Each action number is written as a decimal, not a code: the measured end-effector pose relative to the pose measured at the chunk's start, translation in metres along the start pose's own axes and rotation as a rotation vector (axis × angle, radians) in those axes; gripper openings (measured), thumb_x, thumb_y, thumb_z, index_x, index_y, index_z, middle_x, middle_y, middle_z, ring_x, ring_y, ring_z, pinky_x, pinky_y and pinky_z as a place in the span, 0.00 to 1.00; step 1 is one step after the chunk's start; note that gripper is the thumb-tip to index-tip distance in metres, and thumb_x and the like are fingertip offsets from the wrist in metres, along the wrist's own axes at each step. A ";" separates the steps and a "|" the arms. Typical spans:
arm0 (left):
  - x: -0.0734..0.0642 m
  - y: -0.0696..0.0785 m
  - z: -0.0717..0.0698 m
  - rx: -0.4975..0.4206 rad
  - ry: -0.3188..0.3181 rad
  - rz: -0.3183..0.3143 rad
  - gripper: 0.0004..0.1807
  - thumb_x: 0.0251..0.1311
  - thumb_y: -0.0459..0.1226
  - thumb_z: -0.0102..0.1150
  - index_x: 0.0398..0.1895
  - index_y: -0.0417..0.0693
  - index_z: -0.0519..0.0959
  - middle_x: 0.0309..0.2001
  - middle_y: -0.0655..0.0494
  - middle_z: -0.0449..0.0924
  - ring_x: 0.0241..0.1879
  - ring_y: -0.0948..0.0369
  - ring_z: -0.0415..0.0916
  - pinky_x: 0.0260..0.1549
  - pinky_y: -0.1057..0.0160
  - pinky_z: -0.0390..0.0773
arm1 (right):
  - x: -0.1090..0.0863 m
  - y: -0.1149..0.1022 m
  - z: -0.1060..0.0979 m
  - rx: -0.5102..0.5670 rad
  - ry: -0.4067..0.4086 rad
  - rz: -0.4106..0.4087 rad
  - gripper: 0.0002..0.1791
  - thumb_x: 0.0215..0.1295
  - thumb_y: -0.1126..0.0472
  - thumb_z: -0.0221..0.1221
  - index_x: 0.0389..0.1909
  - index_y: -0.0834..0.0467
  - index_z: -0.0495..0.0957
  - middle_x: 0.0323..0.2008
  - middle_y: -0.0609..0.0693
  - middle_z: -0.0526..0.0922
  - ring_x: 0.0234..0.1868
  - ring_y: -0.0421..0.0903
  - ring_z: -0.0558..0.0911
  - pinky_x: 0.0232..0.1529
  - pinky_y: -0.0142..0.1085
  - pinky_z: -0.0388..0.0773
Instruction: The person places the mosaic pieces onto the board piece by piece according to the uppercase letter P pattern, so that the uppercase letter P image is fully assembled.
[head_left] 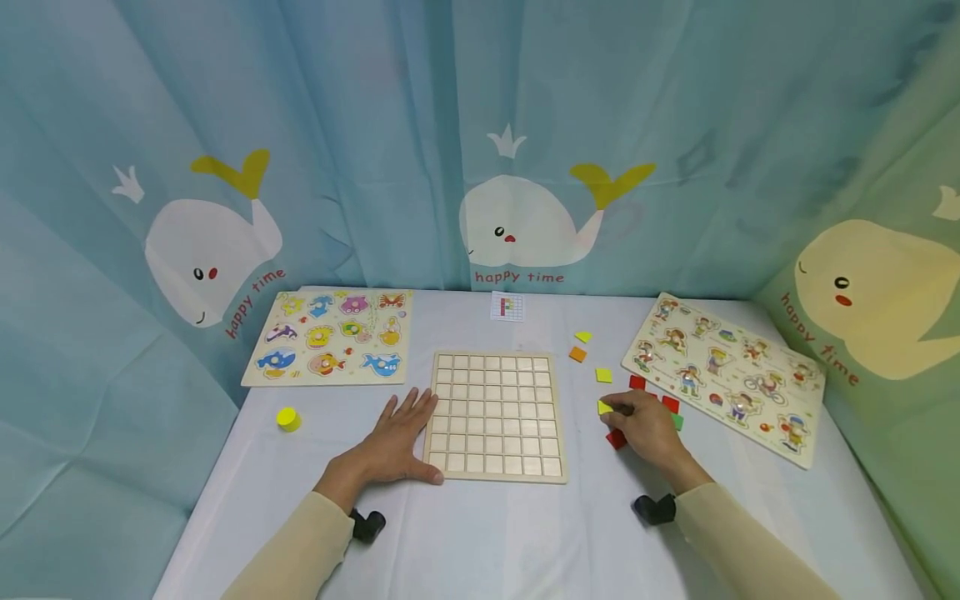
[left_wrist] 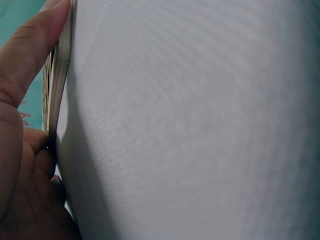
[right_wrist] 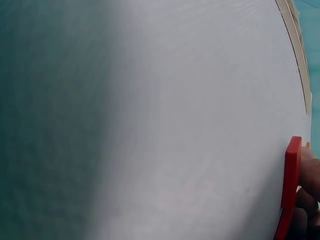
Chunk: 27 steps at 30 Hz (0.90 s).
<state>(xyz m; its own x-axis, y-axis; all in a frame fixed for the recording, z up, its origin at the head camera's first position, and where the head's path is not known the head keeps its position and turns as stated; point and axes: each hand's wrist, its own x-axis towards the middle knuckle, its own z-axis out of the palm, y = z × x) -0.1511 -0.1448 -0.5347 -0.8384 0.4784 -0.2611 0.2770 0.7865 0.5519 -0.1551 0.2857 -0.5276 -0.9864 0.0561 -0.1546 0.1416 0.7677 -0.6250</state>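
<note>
A wooden grid board (head_left: 495, 417) with square recesses lies on the table. Spread along its left side, my left hand (head_left: 393, 442) has fingertips and thumb at the frame; in the left wrist view, the thumb (left_wrist: 25, 55) touches the board's edge (left_wrist: 61, 70). My right hand (head_left: 645, 425) is right of the board, pinching a small yellow tile (head_left: 603, 407) between thumb and fingers. Under and around that hand lie red tiles (head_left: 617, 439) and a green tile (head_left: 678, 422), partly covered. The right wrist view has a red tile (right_wrist: 291, 172) standing out before the fingers (right_wrist: 311, 177).
Beyond the right hand lie a yellow square (head_left: 603, 375), an orange tile (head_left: 577, 354) and a yellow triangle (head_left: 583, 337). A small pattern card (head_left: 507, 307) sits at the back. Picture puzzles flank the board, left (head_left: 330, 337) and right (head_left: 727, 375). A yellow cylinder (head_left: 288, 419) stands at left.
</note>
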 end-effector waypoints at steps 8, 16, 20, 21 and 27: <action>0.000 0.002 -0.002 -0.007 -0.009 0.000 0.74 0.44 0.63 0.80 0.87 0.45 0.46 0.87 0.53 0.39 0.87 0.53 0.28 0.85 0.47 0.28 | 0.003 -0.001 -0.004 0.036 -0.017 0.005 0.19 0.72 0.60 0.65 0.61 0.62 0.83 0.58 0.64 0.79 0.51 0.56 0.78 0.50 0.43 0.83; 0.001 0.000 -0.001 -0.004 -0.008 0.000 0.74 0.43 0.64 0.80 0.87 0.46 0.47 0.87 0.53 0.40 0.87 0.54 0.28 0.85 0.47 0.27 | 0.009 -0.007 -0.011 0.063 0.077 -0.063 0.19 0.75 0.60 0.63 0.63 0.58 0.82 0.57 0.64 0.86 0.49 0.56 0.85 0.43 0.34 0.83; 0.001 0.001 -0.001 -0.003 -0.005 0.009 0.74 0.43 0.64 0.80 0.87 0.45 0.47 0.87 0.53 0.40 0.87 0.53 0.29 0.85 0.47 0.27 | 0.009 -0.016 -0.011 0.120 0.119 -0.059 0.19 0.75 0.58 0.64 0.64 0.56 0.82 0.57 0.63 0.87 0.52 0.58 0.86 0.45 0.37 0.83; 0.001 0.001 -0.001 -0.002 -0.006 0.009 0.74 0.43 0.64 0.80 0.87 0.46 0.47 0.87 0.53 0.40 0.87 0.53 0.28 0.85 0.47 0.27 | 0.010 -0.018 -0.010 0.137 0.127 -0.057 0.19 0.75 0.58 0.64 0.64 0.55 0.83 0.58 0.63 0.87 0.54 0.58 0.86 0.46 0.38 0.83; 0.001 0.001 0.000 -0.012 0.000 0.010 0.73 0.43 0.63 0.81 0.86 0.45 0.48 0.87 0.52 0.41 0.87 0.53 0.29 0.85 0.46 0.28 | 0.021 -0.040 -0.005 0.275 0.146 -0.037 0.20 0.75 0.59 0.64 0.65 0.56 0.82 0.64 0.60 0.84 0.64 0.58 0.82 0.60 0.49 0.83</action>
<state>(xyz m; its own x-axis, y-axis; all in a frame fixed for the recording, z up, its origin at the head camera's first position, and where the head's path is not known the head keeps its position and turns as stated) -0.1517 -0.1441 -0.5342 -0.8356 0.4862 -0.2555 0.2797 0.7770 0.5639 -0.1822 0.2593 -0.5016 -0.9901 0.1376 -0.0293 0.1034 0.5708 -0.8145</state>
